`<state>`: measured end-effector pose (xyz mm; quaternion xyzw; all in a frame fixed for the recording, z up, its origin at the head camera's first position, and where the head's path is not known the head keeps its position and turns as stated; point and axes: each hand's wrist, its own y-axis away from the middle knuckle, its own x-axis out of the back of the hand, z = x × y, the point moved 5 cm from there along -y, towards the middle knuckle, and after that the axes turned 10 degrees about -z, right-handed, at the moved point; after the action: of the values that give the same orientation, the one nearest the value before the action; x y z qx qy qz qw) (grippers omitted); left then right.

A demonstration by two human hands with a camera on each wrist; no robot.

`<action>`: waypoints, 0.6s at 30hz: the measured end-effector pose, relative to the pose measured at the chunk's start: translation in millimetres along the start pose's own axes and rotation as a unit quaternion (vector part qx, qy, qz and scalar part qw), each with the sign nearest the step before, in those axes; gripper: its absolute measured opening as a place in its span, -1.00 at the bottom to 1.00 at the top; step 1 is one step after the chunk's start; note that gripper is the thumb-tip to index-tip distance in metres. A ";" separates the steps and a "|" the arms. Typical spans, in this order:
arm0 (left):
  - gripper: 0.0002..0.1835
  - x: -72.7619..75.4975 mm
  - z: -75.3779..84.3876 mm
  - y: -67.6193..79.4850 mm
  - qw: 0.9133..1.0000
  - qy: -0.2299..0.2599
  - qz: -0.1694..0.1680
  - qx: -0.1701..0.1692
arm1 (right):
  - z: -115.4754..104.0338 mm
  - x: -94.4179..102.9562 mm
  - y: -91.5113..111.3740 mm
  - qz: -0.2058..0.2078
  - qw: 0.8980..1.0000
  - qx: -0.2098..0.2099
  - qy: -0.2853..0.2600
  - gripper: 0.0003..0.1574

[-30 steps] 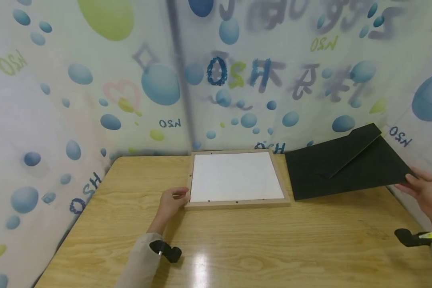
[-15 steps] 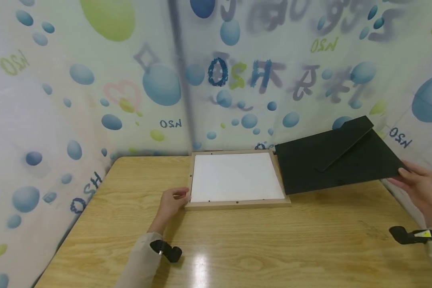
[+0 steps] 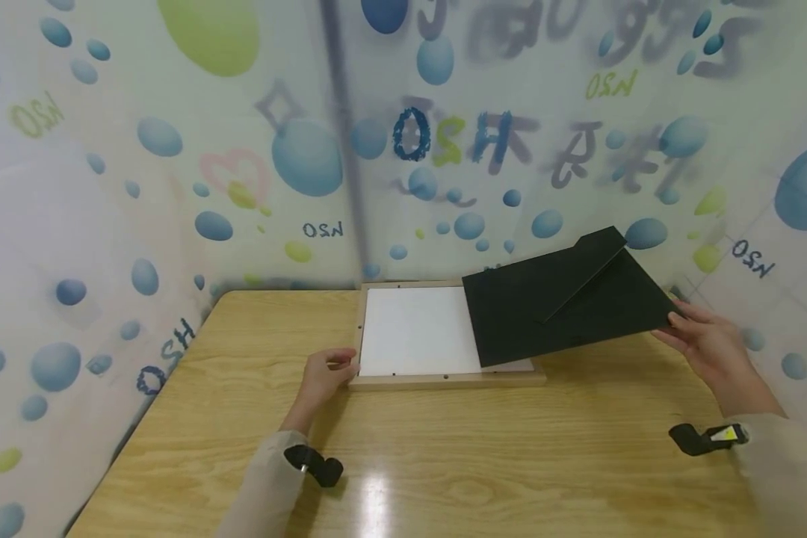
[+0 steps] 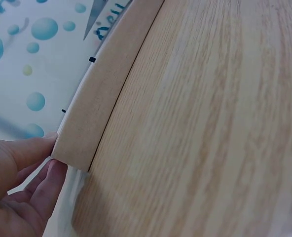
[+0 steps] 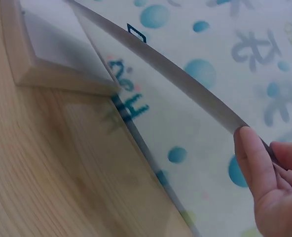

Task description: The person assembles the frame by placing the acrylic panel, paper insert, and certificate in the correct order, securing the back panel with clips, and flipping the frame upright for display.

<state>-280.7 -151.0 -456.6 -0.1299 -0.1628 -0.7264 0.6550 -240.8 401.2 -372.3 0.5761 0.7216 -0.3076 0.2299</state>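
A wooden picture frame [image 3: 446,382] lies on the table with a white sheet [image 3: 413,329] inside its rim. My left hand [image 3: 323,376] grips the frame's near left corner; the left wrist view shows thumb and fingers at that corner. My right hand [image 3: 709,351] pinches the right end of a black backing board [image 3: 551,317], which has a slanting stand flap on its upper face. The board tilts, its left end over the right part of the frame and hiding some of the sheet. In the right wrist view, the board appears as a thin dark edge [image 5: 185,87] above the frame.
A wooden table [image 3: 444,456] spreads in front of and beside the frame. Behind it hangs a patterned curtain [image 3: 296,246] with blue and green bubbles, closing in the back and sides. Both wrists carry small black camera mounts [image 3: 706,438].
My right hand has carried the backing board leftward, from beside the frame to over its right part. My left hand has stayed at the frame's corner.
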 end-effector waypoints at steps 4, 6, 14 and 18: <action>-0.71 0.0 -0.8 -0.4 1.000 -0.002 -0.002 0.002 | 19.1 -11.7 -10.3 -0.017 1.000 -0.020 -0.011 -0.56; -0.71 0.2 -1.9 -1.1 1.000 -0.001 -0.002 0.001 | 28.2 -19.3 -15.0 -0.018 0.999 -0.033 -0.007 -0.57; -0.73 0.0 -3.0 -1.7 1.000 0.001 0.002 -0.007 | 61.9 -44.2 -30.0 -0.002 0.998 -0.058 0.007 -0.64; -0.73 0.8 -1.3 -0.3 1.000 0.002 0.003 -0.015 | 78.7 -53.2 -35.2 0.033 0.996 -0.071 0.034 -0.36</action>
<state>-281.0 -152.2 -457.5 -0.1389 -0.1499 -0.7274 0.6551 -264.6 303.6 -385.0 0.5922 0.7294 -0.2278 0.2558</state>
